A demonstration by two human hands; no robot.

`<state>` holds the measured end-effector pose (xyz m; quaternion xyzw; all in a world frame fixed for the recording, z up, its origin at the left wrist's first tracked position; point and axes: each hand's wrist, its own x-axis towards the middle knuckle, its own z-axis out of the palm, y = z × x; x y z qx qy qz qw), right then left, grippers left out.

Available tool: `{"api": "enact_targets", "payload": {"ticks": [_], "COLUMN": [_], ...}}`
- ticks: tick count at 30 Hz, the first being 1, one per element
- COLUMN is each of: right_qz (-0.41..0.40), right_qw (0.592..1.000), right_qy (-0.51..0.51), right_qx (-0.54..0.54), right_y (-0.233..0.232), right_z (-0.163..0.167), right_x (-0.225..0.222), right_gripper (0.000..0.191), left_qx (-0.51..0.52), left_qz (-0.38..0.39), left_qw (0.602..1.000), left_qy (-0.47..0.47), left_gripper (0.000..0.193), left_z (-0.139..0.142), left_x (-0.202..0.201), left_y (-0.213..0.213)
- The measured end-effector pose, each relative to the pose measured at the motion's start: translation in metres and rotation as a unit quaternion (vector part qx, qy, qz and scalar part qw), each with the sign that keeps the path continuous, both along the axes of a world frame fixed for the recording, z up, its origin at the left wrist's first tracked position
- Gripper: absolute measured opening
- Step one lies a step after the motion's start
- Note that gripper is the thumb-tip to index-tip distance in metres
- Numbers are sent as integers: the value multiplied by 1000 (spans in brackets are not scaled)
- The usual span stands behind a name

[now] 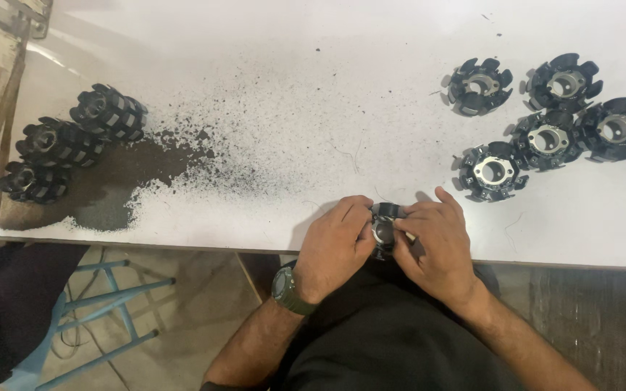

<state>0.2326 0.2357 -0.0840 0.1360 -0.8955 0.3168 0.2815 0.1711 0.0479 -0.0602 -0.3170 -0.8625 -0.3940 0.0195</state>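
Head view: both hands meet at the near edge of the white table [269, 87], a little right of its middle. Between them sits one black toothed ring with a pale metal hub [384, 226], held just over the table's edge. The left hand [335, 246], with a dark green wristwatch [289, 292], closes on the ring from its left side, fingers curled over the rim; the right hand [436, 250] closes on it from the right, thumb and fingertips pressed at the hub. Both grips are narrow and holding that ring. The ring's open face seems to tilt up toward the camera, though the fingers hide much of it. It lies evenly between the two hands, neither one nearer.

Toward the far right corner, a cluster of similar black rings [545, 137] lies flat, well apart from the hands. Near the left edge, three taller black stacks [59, 145] lie on their sides beside a spread of dark powder [146, 174]. No packages, labels or signs show. Below the table's left part, a blue metal frame [103, 304] stands on the floor.
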Motion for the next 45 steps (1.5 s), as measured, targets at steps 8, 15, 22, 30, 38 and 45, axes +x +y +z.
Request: {"api": "enact_targets", "payload": {"ticks": [8,15,22,30,38,45], "right_qz": [18,-2,-146,-169,-33,-64], "right_qw": [999,998,983,971,983,979], "right_qy": [24,11,-52,-87,-72,-72], "right_qx": [28,57,95,143,163,179], "right_y": [-4,1,95,150,105,113], "right_z": [0,-8,-19,-38,-22,-3], "right_x": [-1,5,55,40,-6,-35], "right_gripper": [34,35,26,21,18,19], "left_qx": [15,12,94,-108,-257,-252], "left_qz": [18,-26,-16,359,458,270], "left_qw": [999,999,995,899,847,929], "left_qy": [31,25,-15,229,80,0], "left_gripper": [15,17,12,63,97,110], "left_z": [-8,-6,10,17,75,62], "left_x": [7,7,2,-107,-215,-183], "left_y": [-1,1,-43,-179,-217,-183]}}
